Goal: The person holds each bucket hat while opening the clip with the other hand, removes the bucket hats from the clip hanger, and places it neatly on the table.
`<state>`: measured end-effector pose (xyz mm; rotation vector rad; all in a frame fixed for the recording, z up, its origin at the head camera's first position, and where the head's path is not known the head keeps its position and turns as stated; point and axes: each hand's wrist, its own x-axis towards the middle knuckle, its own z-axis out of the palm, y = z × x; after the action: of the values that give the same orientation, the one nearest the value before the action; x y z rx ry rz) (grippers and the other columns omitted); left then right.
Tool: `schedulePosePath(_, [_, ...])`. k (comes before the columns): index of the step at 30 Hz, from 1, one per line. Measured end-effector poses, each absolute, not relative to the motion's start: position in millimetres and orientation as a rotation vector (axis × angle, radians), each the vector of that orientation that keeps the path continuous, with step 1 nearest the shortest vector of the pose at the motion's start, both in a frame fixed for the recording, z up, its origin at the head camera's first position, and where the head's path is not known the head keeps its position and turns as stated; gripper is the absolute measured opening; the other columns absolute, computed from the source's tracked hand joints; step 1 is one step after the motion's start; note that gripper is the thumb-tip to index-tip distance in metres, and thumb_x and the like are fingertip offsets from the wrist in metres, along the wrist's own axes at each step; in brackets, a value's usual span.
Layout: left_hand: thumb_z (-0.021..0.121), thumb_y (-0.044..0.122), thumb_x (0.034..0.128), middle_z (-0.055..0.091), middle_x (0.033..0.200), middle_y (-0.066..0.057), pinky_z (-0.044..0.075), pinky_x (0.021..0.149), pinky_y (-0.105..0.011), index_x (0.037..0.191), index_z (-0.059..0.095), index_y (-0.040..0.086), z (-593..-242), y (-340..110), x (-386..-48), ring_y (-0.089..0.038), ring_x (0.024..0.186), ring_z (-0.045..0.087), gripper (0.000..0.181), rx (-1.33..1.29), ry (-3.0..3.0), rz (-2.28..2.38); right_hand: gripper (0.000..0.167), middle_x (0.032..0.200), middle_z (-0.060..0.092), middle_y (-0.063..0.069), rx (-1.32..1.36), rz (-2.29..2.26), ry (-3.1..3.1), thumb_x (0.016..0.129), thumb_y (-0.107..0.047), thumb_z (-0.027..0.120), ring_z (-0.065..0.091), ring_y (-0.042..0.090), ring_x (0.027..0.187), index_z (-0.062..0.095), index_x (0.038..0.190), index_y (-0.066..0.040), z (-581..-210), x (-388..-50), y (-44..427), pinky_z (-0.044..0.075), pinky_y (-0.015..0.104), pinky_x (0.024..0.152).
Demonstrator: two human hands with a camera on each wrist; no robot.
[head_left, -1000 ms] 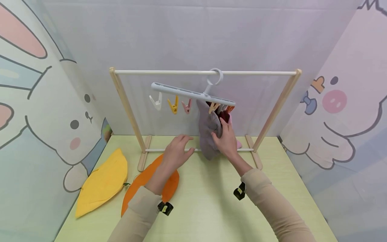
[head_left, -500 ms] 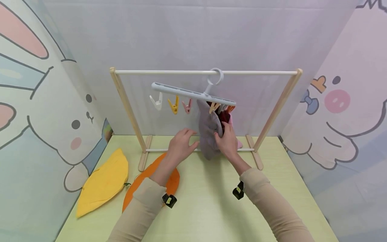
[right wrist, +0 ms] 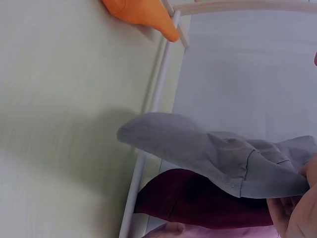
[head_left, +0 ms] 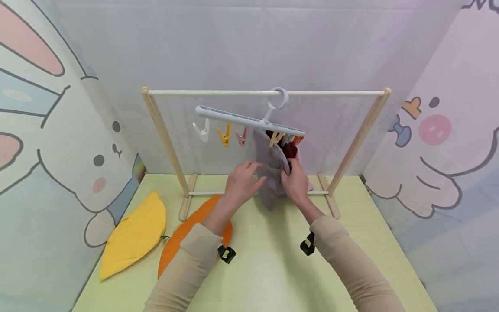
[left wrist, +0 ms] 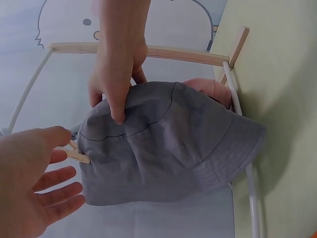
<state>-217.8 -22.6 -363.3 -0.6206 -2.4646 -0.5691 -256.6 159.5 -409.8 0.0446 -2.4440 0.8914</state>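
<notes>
Your left hand [head_left: 241, 184] has moved inward, fingers loose and just beside the grey hat [head_left: 271, 194], which hangs from the beige clip [head_left: 275, 138] between your hands, pinched by your right hand [head_left: 295, 182], so both seem placed to handle it.

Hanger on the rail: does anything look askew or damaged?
The hanger tilts: its right end sits lower than its left, against the level rail. The grey hat hangs toward the lower end, while the white clip, yellow clip and pink clip hold nothing. No damage shows.
</notes>
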Motion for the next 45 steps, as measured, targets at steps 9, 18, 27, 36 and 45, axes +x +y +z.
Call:
schedulePosePath(9, [0.07,0.027,0.08,0.063,0.102,-0.002,0.051,0.069,-0.031,0.104,0.065,0.014,-357,-12,-219,-0.019,0.091,0.061,0.027,-0.588,-2.474,-0.574,0.02,0.091,0.065,0.014,0.06,0.88,-2.372,0.081,-0.01,0.06,0.062,0.034,0.083,0.061,0.1,-0.006,-409,-255,163,0.045,0.05,0.069])
schedulePosePath(18, [0.07,0.027,0.0798,0.063,0.102,-0.004,0.051,0.069,-0.03,0.106,0.064,0.011,-352,-3,-225,-0.019,0.089,0.061,0.031,-0.609,-2.411,-0.572,0.013,0.085,0.064,0.012,0.089,0.854,-2.307,0.08,-0.009,0.061,0.061,0.032,0.076,0.061,0.093,-0.007,-411,-249,165,0.045,0.048,0.064])
schedulePosePath(27, [0.068,0.029,0.0814,0.062,0.106,-0.003,0.051,0.071,-0.032,0.11,0.062,0.013,-345,1,-229,-0.02,0.092,0.061,0.033,-0.591,-2.452,-0.553,0.008,0.075,0.061,0.01,0.121,0.817,-2.248,0.079,-0.01,0.063,0.059,0.03,0.066,0.06,0.087,-0.007,-415,-240,168,0.043,0.045,0.056])
schedulePosePath(36, [0.067,0.032,0.0822,0.061,0.106,-0.004,0.051,0.067,-0.032,0.112,0.061,0.012,-335,9,-233,-0.02,0.089,0.061,0.036,-0.546,-2.457,-0.511,0.008,0.072,0.06,0.011,0.189,0.801,-2.208,0.079,-0.008,0.065,0.059,0.03,0.062,0.06,0.084,-0.006,-416,-235,168,0.044,0.045,0.055])
schedulePosePath(45, [0.066,0.032,0.083,0.061,0.106,-0.008,0.051,0.072,-0.034,0.115,0.058,0.007,-330,19,-239,-0.023,0.089,0.062,0.042,-0.479,-2.493,-0.485,0.008,0.067,0.061,0.01,0.24,0.779,-2.181,0.076,-0.006,0.067,0.058,0.028,0.057,0.06,0.081,-0.004,-416,-227,166,0.043,0.043,0.054])
